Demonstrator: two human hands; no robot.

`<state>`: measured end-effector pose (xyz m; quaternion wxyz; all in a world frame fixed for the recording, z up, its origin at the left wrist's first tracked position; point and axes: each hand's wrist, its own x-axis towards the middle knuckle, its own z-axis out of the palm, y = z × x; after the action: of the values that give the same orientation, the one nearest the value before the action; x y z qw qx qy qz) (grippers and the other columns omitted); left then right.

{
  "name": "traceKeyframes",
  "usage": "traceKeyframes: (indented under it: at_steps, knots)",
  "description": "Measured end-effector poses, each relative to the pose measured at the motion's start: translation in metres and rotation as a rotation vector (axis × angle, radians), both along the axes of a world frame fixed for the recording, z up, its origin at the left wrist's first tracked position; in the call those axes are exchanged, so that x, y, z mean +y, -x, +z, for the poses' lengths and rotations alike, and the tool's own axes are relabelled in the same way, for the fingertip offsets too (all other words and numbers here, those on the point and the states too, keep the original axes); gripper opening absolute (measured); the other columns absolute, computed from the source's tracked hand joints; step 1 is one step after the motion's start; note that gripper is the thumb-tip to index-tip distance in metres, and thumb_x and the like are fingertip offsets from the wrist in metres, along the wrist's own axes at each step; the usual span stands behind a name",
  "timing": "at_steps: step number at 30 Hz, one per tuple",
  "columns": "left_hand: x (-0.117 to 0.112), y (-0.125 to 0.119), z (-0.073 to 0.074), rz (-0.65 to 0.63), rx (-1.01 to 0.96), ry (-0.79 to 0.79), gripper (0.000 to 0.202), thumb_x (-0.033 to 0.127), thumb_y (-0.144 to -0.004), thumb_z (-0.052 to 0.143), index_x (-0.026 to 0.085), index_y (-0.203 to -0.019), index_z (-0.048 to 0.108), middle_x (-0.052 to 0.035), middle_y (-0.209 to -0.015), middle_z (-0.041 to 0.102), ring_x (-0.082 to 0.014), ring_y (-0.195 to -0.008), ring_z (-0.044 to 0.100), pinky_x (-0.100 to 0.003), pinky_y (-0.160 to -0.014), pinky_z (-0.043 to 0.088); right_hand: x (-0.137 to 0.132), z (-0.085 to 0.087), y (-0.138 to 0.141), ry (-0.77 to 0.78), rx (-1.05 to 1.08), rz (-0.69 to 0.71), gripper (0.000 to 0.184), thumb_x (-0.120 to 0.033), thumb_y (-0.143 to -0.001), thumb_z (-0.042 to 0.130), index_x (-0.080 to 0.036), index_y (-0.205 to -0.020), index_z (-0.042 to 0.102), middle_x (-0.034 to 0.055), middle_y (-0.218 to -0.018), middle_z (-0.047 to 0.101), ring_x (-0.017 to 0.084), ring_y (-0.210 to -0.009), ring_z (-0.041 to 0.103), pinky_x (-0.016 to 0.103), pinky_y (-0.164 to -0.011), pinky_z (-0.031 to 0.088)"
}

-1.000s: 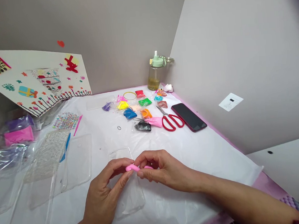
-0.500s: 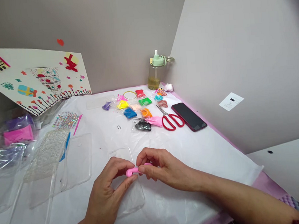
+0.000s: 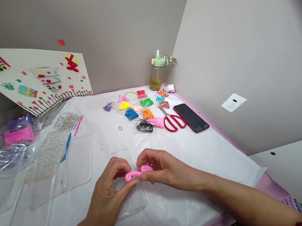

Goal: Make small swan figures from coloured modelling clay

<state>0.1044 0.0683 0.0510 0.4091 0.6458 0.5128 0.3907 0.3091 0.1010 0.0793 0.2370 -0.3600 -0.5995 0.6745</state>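
A thin roll of pink clay point(image 3: 135, 173), curled at both ends, is pinched between my two hands just above a clear phone case point(image 3: 130, 198) on the white table cover point(image 3: 201, 151). My left hand point(image 3: 107, 196) grips its left curl with thumb and fingertips. My right hand point(image 3: 160, 169) holds the right end, fingers bent round it. Both hands are closed on the clay.
Small bags of coloured clay point(image 3: 137, 107), red scissors point(image 3: 174, 121), a dark phone point(image 3: 190, 117) and a bottle point(image 3: 157, 72) lie at the back. More clear cases point(image 3: 76, 164), a gem sheet point(image 3: 66, 121) and plastic bags point(image 3: 14, 137) lie to the left. A decorated board point(image 3: 38, 80) leans on the wall.
The pink roll has been bent: its ends now curl upward, and it shows more between my fingertips. Both hands stayed over the clear case.
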Motion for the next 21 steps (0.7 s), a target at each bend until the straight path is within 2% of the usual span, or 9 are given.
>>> traceKeyframes:
  at_steps: [2, 5, 8, 14, 21]
  knots:
    - [-0.0003, 0.0026, -0.0004, 0.011, -0.052, 0.081, 0.017, 0.036, -0.083, 0.072, 0.025, -0.088, 0.060, 0.0013, -0.089, 0.064, -0.0157, -0.086, 0.065, -0.025, -0.079, 0.052, 0.0020, -0.0005, 0.0002, 0.026, 0.046, -0.026, 0.030, -0.041, -0.086, 0.073, -0.017, -0.095, 0.059, -0.0021, -0.079, 0.055, 0.010, -0.067, 0.049, 0.024, -0.062, 0.039]
    - [0.0003, 0.0058, 0.0003, 0.033, -0.096, 0.217, 0.040, 0.041, -0.076, 0.078, 0.028, -0.109, 0.059, -0.0008, -0.104, 0.069, -0.0185, -0.095, 0.068, -0.029, -0.088, 0.054, 0.0043, -0.0007, -0.0004, 0.009, 0.061, -0.091, 0.026, -0.038, -0.085, 0.073, -0.017, -0.092, 0.060, -0.0020, -0.079, 0.056, 0.009, -0.067, 0.049, 0.024, -0.061, 0.038]
    - [0.0024, 0.0073, 0.0014, 0.020, -0.090, 0.266, 0.045, 0.047, -0.081, 0.073, 0.030, -0.120, 0.058, -0.0019, -0.109, 0.071, -0.0189, -0.097, 0.069, -0.030, -0.090, 0.054, 0.0062, -0.0010, -0.0019, -0.013, 0.059, -0.151, 0.020, -0.032, -0.086, 0.072, -0.017, -0.093, 0.061, -0.0016, -0.082, 0.057, 0.009, -0.068, 0.048, 0.024, -0.062, 0.038]
    - [0.0037, 0.0097, 0.0034, -0.026, -0.068, 0.149, 0.024, 0.043, -0.091, 0.063, 0.033, -0.112, 0.068, 0.0009, -0.115, 0.068, -0.0158, -0.101, 0.067, -0.024, -0.091, 0.052, 0.0077, -0.0005, -0.0025, 0.007, 0.105, -0.170, 0.020, -0.030, -0.085, 0.073, -0.016, -0.093, 0.061, -0.0022, -0.082, 0.055, 0.009, -0.069, 0.045, 0.023, -0.061, 0.036]
    - [0.0014, 0.0046, 0.0060, -0.007, -0.104, 0.133, 0.015, 0.041, -0.089, 0.066, 0.030, -0.099, 0.069, 0.0022, -0.100, 0.070, -0.0137, -0.091, 0.068, -0.020, -0.083, 0.053, 0.0041, -0.0023, 0.0009, 0.002, 0.111, -0.139, 0.027, -0.033, -0.081, 0.079, -0.015, -0.093, 0.062, -0.0026, -0.082, 0.055, 0.008, -0.070, 0.047, 0.022, -0.061, 0.036]
